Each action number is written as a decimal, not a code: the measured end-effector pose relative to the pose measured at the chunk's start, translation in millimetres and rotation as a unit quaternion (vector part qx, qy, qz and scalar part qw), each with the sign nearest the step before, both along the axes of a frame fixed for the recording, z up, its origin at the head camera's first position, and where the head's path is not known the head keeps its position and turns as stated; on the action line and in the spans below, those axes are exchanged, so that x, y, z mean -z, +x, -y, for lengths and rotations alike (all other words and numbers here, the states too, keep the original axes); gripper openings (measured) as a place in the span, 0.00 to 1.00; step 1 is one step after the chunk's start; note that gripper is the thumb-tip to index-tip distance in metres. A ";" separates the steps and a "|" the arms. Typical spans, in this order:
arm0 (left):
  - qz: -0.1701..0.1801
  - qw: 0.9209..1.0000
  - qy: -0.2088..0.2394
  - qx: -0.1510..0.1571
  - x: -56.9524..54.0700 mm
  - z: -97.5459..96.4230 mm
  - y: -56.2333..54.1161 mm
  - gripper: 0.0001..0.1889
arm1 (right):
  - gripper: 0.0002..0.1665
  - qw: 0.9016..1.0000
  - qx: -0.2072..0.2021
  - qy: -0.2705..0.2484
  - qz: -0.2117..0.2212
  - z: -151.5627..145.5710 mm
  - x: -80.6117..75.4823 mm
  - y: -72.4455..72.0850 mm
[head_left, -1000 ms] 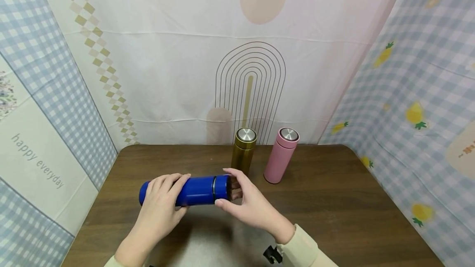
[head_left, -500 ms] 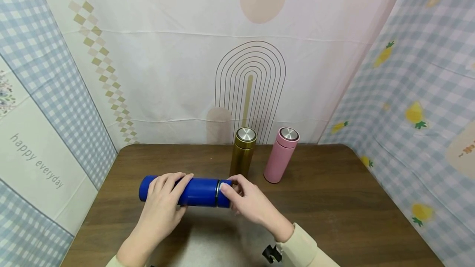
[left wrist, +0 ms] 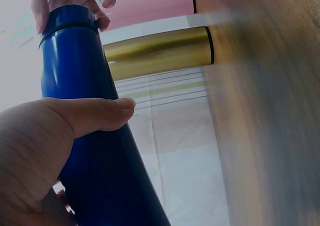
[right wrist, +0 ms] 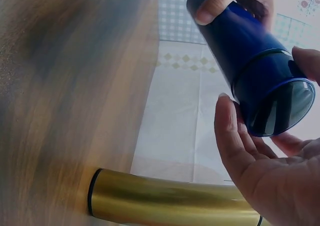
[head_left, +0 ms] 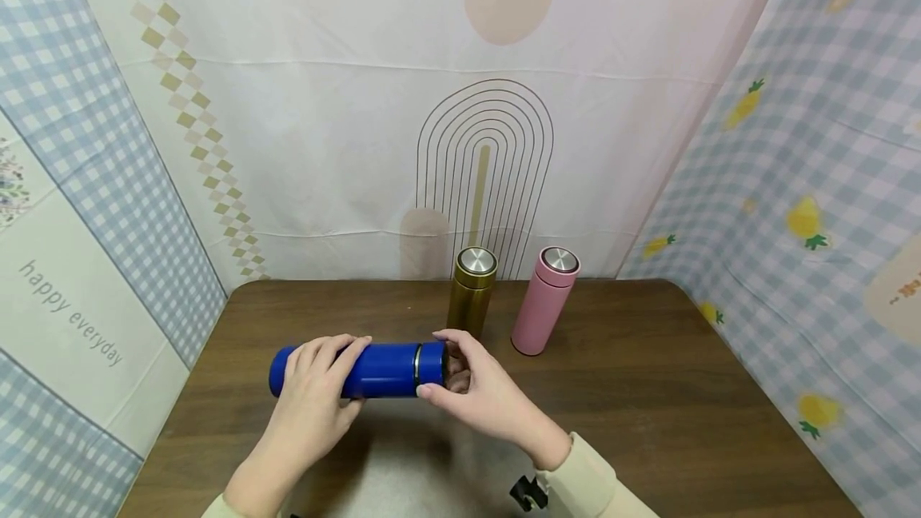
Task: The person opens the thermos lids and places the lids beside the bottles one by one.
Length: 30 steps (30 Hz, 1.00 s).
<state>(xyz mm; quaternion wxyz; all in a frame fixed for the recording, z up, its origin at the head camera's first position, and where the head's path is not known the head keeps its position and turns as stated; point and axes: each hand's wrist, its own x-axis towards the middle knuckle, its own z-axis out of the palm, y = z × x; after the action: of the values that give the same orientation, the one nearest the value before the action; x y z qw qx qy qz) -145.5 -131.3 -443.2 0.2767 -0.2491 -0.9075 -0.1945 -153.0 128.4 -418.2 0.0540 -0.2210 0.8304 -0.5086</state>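
Held sideways above the table is a blue thermos bottle, its lid pointing right. My left hand grips its body near the base end, thumb underneath. My right hand is curled round the lid, thumb and fingertips at its rim. In the right wrist view, the palm of the right hand stands apart from the lid's shiny end. Behind the right hand stands a gold thermos bottle, its lower part partly hidden. A pink thermos bottle stands to its right.
The brown wooden table ends at a patterned white cloth behind. Checked cloths hang on both sides. A small black clip is by the right sleeve.
Half a second ago my right thumb lay over the lid with the fingers closer in. It has swung back down to the lid's lower edge. The left hand keeps its grip.
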 end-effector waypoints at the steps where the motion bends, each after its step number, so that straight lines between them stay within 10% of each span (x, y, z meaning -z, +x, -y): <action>1: 0.003 1.000 0.001 0.001 -0.1 -0.2 0.2 0.44 | 0.38 1.000 -0.001 -0.004 0.007 0.0 -0.3 -0.2; 13: -0.007 1.000 -0.014 0.010 -2.5 -1.7 -0.7 0.44 | 0.26 0.996 0.021 0.046 0.075 0.1 -4.1 -1.0; 30: 0.016 1.000 -0.018 -0.015 2.7 2.9 -0.4 0.44 | 0.39 0.996 -0.025 0.056 -0.059 -0.3 -0.7 1.8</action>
<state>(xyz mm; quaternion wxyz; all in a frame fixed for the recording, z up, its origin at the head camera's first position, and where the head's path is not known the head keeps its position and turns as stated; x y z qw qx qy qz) -145.8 -134.2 -445.9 0.2602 -0.2374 -0.9189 -0.1779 -151.2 128.7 -417.5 0.0299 -0.2685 0.8535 -0.4455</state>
